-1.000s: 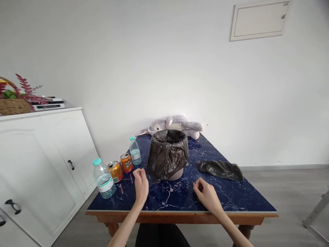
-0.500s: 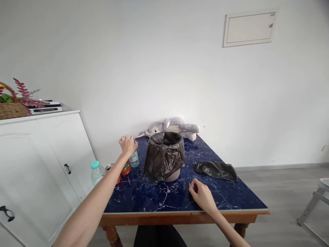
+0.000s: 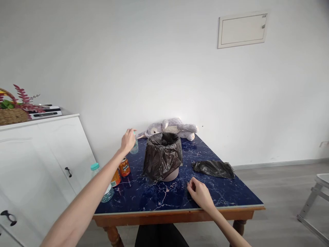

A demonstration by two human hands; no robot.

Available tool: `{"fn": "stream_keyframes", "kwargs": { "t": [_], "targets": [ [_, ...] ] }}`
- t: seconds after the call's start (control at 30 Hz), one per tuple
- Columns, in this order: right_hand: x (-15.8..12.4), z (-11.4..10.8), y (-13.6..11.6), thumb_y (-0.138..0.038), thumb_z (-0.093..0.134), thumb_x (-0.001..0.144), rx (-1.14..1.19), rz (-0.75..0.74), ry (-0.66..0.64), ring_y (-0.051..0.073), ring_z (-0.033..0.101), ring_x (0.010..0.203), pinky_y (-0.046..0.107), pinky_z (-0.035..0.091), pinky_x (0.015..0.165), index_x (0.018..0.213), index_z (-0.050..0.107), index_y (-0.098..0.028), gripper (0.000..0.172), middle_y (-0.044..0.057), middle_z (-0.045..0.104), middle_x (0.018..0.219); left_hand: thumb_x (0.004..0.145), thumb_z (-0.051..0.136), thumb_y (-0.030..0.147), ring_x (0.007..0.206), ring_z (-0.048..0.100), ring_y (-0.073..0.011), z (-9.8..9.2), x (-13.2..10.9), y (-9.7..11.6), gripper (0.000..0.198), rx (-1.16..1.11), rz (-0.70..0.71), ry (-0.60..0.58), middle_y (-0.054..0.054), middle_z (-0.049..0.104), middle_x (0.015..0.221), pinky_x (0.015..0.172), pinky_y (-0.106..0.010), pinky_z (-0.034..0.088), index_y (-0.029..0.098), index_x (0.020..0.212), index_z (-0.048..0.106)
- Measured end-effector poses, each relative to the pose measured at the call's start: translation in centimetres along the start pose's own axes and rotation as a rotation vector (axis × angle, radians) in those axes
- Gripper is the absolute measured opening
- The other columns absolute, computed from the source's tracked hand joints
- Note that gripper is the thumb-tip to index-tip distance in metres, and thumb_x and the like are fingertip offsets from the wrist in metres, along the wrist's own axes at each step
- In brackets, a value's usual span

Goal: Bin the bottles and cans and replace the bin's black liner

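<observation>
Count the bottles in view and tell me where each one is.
2. One bottle is in the left hand; the other bottle stands on the left side of the table, partly behind the left forearm, which might hide more.

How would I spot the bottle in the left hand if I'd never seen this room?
Start with the blue marble-patterned table, then find the bin draped in a black bag. To the bin's left, the left hand holds a clear bottle near its turquoise cap. Being in a hand sets it apart from the other bottle, which stands nearer the table's front edge.
</observation>
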State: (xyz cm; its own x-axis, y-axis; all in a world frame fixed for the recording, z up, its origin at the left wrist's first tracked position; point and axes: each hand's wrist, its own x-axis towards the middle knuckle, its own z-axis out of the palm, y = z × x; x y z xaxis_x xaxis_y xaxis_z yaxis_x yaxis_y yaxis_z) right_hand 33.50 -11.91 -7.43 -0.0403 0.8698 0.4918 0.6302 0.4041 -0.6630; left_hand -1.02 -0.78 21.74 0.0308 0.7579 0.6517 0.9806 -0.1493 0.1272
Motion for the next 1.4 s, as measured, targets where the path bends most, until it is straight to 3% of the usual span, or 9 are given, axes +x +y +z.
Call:
{"fn": "stream_keyframes", "kwargs": {
  "t": [0.13, 0.27, 0.37, 0.5, 0.7, 1.03, 1.23, 1.3, 1.4],
  "targets": [
    [0.0, 0.1, 0.0, -0.035, 0.062, 0.105, -0.003, -0.005, 0.001, 0.013, 0.056, 0.063, 0.027, 0.048, 0.065, 0.083, 0.057, -0.018, 0.028, -0.005, 0.057, 0.072, 0.104, 0.056, 0.019, 0.126, 0.064, -0.0271, -6.2, 3.6, 4.0, 0.029, -0.127, 0.211, 0.163, -0.014, 0.065, 0.137, 0.108, -0.047, 0.053, 0.017, 0.133, 0.061],
    [0.0, 0.1, -0.1, -0.035, 0.062, 0.105, -0.004, -0.013, 0.006, 0.013, 0.056, 0.063, 0.027, 0.048, 0.064, 0.083, 0.057, -0.018, 0.028, -0.004, 0.057, 0.072, 0.101, 0.059, 0.023, 0.124, 0.066, -0.0237, -11.1, 5.0, 9.6, 0.033, -0.262, 0.448, 0.191, -0.009, 0.07, 0.132, 0.109, -0.043, 0.053, 0.021, 0.134, 0.058],
    [0.1, 0.1, -0.1, -0.036, 0.062, 0.105, -0.005, -0.021, 0.009, 0.013, 0.057, 0.064, 0.028, 0.049, 0.065, 0.083, 0.057, -0.018, 0.028, -0.004, 0.058, 0.072, 0.099, 0.063, 0.03, 0.113, 0.071, -0.0208, -12.8, 4.3, 13.2, 0.034, -0.356, 0.618, -0.016, -0.007, 0.074, 0.126, 0.1, -0.037, 0.056, 0.023, 0.132, 0.061],
    [0.2, 0.1, 0.0, -0.037, 0.062, 0.105, -0.006, -0.022, 0.014, 0.013, 0.057, 0.064, 0.028, 0.049, 0.066, 0.084, 0.058, -0.018, 0.028, -0.004, 0.058, 0.073, 0.094, 0.064, 0.032, 0.105, 0.072, -0.0221, -12.2, 2.9, 15.2, 0.041, -0.3, 0.704, -0.421, -0.009, 0.075, 0.125, 0.09, -0.035, 0.053, 0.022, 0.133, 0.061],
    [0.2, 0.1, 0.0, -0.039, 0.061, 0.105, 0.002, -0.024, 0.021, 0.014, 0.057, 0.065, 0.028, 0.048, 0.066, 0.085, 0.059, -0.018, 0.029, -0.004, 0.059, 0.074, 0.093, 0.062, 0.035, 0.109, 0.071, -0.025, -8.3, 2.4, 13.6, 0.046, -0.221, 0.658, -0.606, -0.011, 0.075, 0.125, 0.087, -0.033, 0.051, 0.021, 0.136, 0.061],
    [0.2, 0.0, 0.0, -0.04, 0.061, 0.105, 0.005, -0.015, 0.019, 0.014, 0.057, 0.064, 0.028, 0.047, 0.066, 0.084, 0.058, -0.018, 0.031, -0.004, 0.058, 0.073, 0.087, 0.071, 0.042, 0.117, 0.069, -0.0284, -2.3, 2.0, 9.6, 0.038, -0.138, 0.581, -0.719, -0.006, 0.078, 0.122, 0.093, -0.033, 0.052, 0.026, 0.121, 0.073],
    [0.1, -0.2, -0.2, -0.037, 0.059, 0.105, 0.011, -0.016, 0.005, 0.013, 0.055, 0.062, 0.027, 0.045, 0.064, 0.082, 0.054, -0.019, 0.029, -0.005, 0.056, 0.072, 0.102, 0.05, 0.056, 0.125, 0.066, -0.0297, -2.9, 2.5, 7.8, 0.05, -0.098, 0.477, -0.558, -0.01, 0.07, 0.141, 0.102, -0.037, 0.052, 0.024, 0.138, 0.065],
    [0.0, -0.3, -0.3, -0.037, 0.057, 0.105, 0.015, -0.016, 0.006, 0.014, 0.056, 0.062, 0.027, 0.043, 0.064, 0.081, 0.051, -0.02, 0.029, -0.004, 0.057, 0.072, 0.108, 0.041, 0.052, 0.132, 0.061, -0.0309, -3.6, 2.8, 6.3, 0.05, -0.056, 0.408, -0.486, -0.013, 0.064, 0.147, 0.109, -0.043, 0.049, 0.022, 0.142, 0.061],
    [-0.1, -0.4, -0.4, -0.038, 0.051, 0.104, 0.021, -0.017, 0.006, 0.015, 0.057, 0.06, 0.027, 0.039, 0.061, 0.079, 0.046, -0.023, 0.03, -0.003, 0.057, 0.07, 0.108, 0.05, 0.046, 0.133, 0.06, -0.031, -4.5, 2.8, 2.9, 0.043, 0.045, 0.288, -0.472, -0.015, 0.061, 0.147, 0.111, -0.053, 0.048, 0.019, 0.141, 0.06]
  ]
}}
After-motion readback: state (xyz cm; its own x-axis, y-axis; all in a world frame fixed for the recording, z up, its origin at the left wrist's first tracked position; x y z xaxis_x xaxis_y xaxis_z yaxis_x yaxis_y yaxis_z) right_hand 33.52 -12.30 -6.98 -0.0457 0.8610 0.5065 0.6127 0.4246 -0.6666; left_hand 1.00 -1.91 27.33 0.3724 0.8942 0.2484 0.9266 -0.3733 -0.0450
